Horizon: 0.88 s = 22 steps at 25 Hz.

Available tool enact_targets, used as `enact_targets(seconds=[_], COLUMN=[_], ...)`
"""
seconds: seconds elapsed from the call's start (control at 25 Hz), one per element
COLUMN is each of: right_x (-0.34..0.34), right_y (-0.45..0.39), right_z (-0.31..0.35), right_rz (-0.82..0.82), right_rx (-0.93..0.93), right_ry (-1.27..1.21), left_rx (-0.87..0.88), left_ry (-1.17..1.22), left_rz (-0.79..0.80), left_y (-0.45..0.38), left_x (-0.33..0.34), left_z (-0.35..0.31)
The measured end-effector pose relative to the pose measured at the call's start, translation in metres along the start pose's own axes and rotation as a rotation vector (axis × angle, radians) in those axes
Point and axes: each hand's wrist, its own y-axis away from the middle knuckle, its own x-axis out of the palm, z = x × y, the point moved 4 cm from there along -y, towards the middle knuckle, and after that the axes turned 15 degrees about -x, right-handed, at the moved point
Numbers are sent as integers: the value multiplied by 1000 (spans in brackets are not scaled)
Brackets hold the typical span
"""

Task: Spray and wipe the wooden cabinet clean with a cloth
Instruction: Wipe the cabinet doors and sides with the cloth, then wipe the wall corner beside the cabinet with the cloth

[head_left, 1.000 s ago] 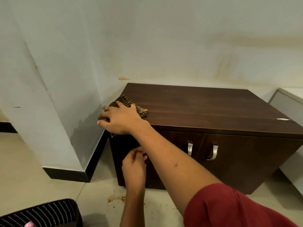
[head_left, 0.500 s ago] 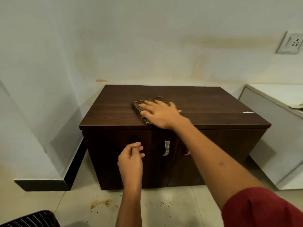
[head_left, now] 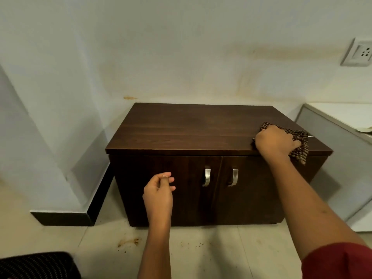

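Observation:
The dark wooden cabinet [head_left: 187, 129] stands against the white wall, with two doors and two metal handles [head_left: 207, 177]. My right hand [head_left: 274, 140] presses a brown checked cloth [head_left: 300, 143] onto the top at its front right corner; part of the cloth hangs over the front edge. My left hand [head_left: 159, 193] hovers in front of the left door, fingers loosely curled with the fingertips pinched together, holding nothing that I can see. No spray bottle is in view.
A white wall column [head_left: 40, 158] with black skirting juts out left of the cabinet. A white unit [head_left: 342, 141] stands close on the right. A wall socket [head_left: 360, 54] sits upper right. The tiled floor shows crumbs and a stain [head_left: 128, 241]. A dark dotted fabric item [head_left: 36, 265] lies bottom left.
My right hand has swept the cloth along the top from the left corner, through the middle, to the right front corner. My left hand stayed in front of the doors.

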Motion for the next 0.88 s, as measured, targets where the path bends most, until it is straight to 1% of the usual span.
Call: enact_targets(seconds=[0.08, 0.16, 0.24, 0.32, 0.4, 0.48, 0.56, 0.6, 0.72, 0.76, 0.8, 0.88], right_x=[9, 21, 33, 43, 51, 55, 59, 61, 68, 71, 74, 84], right_y=[15, 35, 61, 84, 104, 123, 141, 149, 169, 177, 187, 215], right_z=[43, 97, 152, 197, 235, 267, 296, 310, 350, 365, 379, 408], right_rz=[-41, -63, -56, -35, -19, -22, -30, -30, -17, -3, 23, 148], right_rx=[-112, -288, -470, -620, -751, -855, -921, -948, -1029, -1073, -1127, -1236], right_ry=[-6, -15, -74, -146, -208, -266, -314, -326, -375, -398, -425, -521], left_rx=[21, 52, 80, 166, 312, 392, 360, 315, 151, 116, 96, 66], left_ry=[-4, -15, -21, -17, -7, -66, -199, -328, -877, -981, -1029, -1018], left_rz=[-27, -66, -133, -183, -209, -217, -198, -188, -142, -117, -89, -57], left_y=[-4, -12, -25, -36, -47, -61, -78, -87, -107, -109, -111, -115], left_x=[-13, -30, -53, -79, -106, -132, -154, -167, -212, -230, -246, -280], left_z=[-3, -17, -41, -78, -128, -176, -214, -228, -241, -239, -234, -218])
